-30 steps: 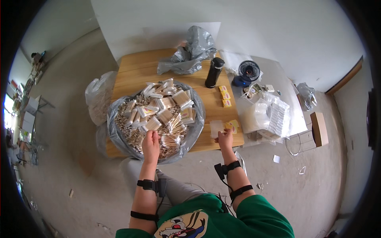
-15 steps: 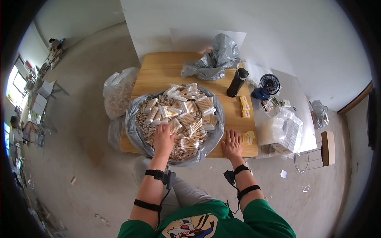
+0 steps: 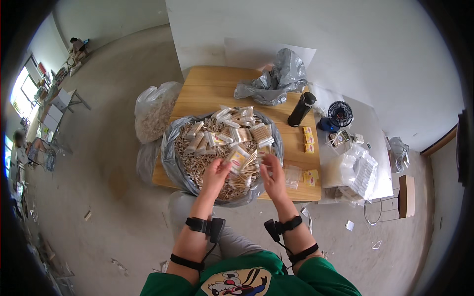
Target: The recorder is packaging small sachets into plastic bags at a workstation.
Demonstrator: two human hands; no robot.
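Observation:
My left hand (image 3: 215, 178) pinches a clear packet of cotton swabs (image 3: 238, 157) with a yellow label, held above the heap. My right hand (image 3: 274, 180) hovers over the right rim of the grey plastic bag (image 3: 172, 165), its fingers bent and apart, with nothing visible in them. The lined container is full of loose cotton swabs (image 3: 193, 166), and several filled packets (image 3: 260, 133) lie on top. On the table right of my right hand are a clear empty plastic sleeve (image 3: 292, 176) and some yellow cards (image 3: 310, 177).
Along the wooden table (image 3: 207, 89) stand a black bottle (image 3: 301, 109), a crumpled grey bag (image 3: 276, 81) and small yellow stacks (image 3: 309, 140). A side table holds a small fan (image 3: 340, 114) and clear plastic bags (image 3: 353, 170). A sack of swabs (image 3: 155, 116) sits at left.
My right hand has lifted off the tabletop and moved left to the bag's rim, exposing the clear sleeve. My left hand has raised a labelled packet from the heap.

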